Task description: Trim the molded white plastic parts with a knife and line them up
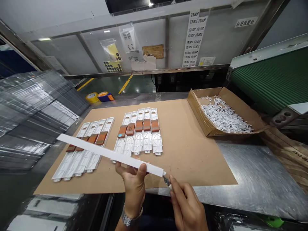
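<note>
A long white plastic strip slants across the view, with my left hand closed round it near its right end, thumb on top. My right hand grips a small knife, whose blade touches the strip's right tip. Beyond the strip, several white plastic parts with brown blocks across them lie in two groups on brown cardboard: a left group partly hidden by the strip, and a middle group.
At the right a cardboard box holds many small white scraps. Tape rolls sit at the back left. Stacked clear trays stand at the left. A green conveyor is at the upper right, above the metal table.
</note>
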